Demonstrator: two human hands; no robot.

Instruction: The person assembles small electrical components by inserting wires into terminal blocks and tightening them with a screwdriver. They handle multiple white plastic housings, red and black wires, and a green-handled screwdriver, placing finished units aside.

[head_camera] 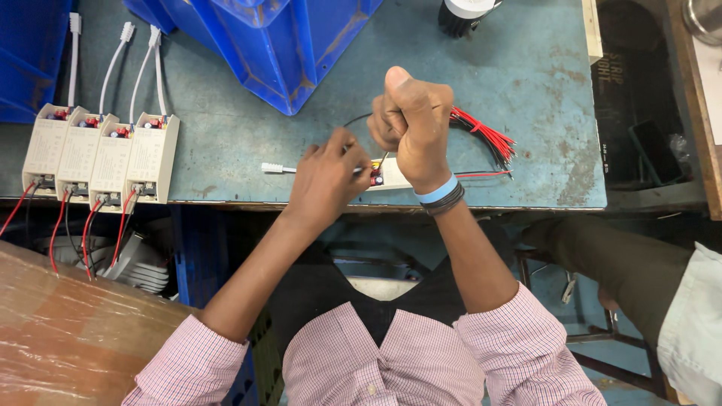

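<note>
My right hand is closed in a fist around a thin screwdriver, its tip pointing down at the end of a small white driver box at the bench's front edge. My left hand lies over that box and pinches a thin black wire by it. A white cable plug sticks out to the left of my left hand. A bundle of red wires lies just right of my right hand, one red wire running along the box.
Several finished white driver boxes with white and red leads lie in a row at the left. Blue plastic crates stand at the back. A black-and-white cylinder sits at the far edge. Another person's leg is at the right. A wrapped carton is lower left.
</note>
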